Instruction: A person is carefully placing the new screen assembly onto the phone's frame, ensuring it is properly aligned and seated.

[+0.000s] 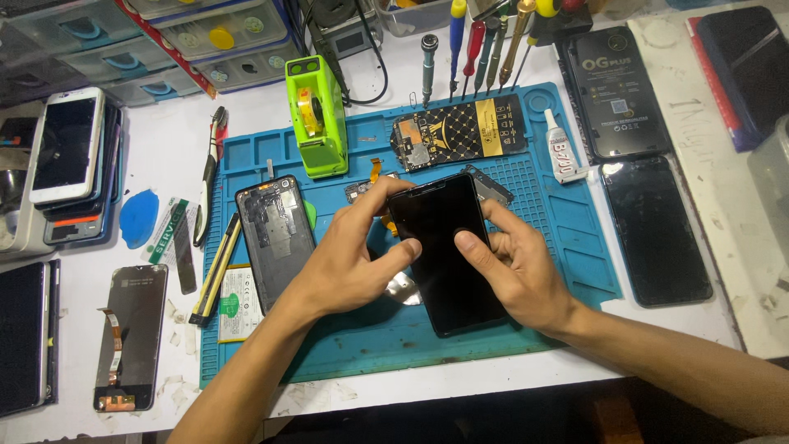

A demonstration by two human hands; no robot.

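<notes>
A black phone with a dark screen is held tilted over the blue work mat. My left hand grips its left edge, thumb pressed on the glass and fingers curled over the top corner. My right hand holds the right edge, its thumb resting on the middle of the screen. A shiny metal piece lies on the mat under the phone.
On the mat lie an opened phone frame, a circuit board on a black-and-gold card, a glue tube and a green tape dispenser. Screwdrivers stand behind. Spare screens and stacked phones flank the mat.
</notes>
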